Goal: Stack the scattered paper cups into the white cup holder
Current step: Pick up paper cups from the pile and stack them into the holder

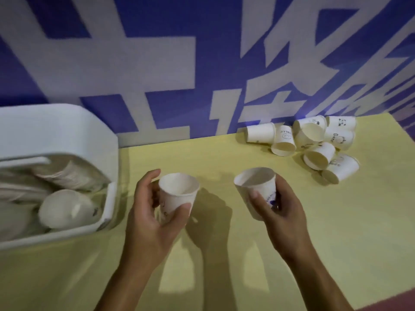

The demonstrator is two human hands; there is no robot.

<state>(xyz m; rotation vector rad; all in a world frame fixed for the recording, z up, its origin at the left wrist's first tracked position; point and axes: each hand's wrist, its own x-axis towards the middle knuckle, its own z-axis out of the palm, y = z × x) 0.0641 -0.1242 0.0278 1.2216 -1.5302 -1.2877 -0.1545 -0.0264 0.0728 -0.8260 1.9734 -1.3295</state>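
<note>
My left hand (150,212) grips a white paper cup (177,194) upright above the yellow table, mouth up. My right hand (280,212) holds a second paper cup (258,187) with blue print, tilted a little to the left. The two cups are apart, side by side. The white cup holder (67,135) lies at the left with stacked cups (65,207) inside it. A pile of several scattered paper cups (312,142) lies on its sides at the table's far right, against the wall.
The yellow table (224,158) ends at a blue wall with large white lettering (157,63). A dark red floor strip (393,304) shows past the table's near right corner. Shadows of my hands fall on the table below the cups.
</note>
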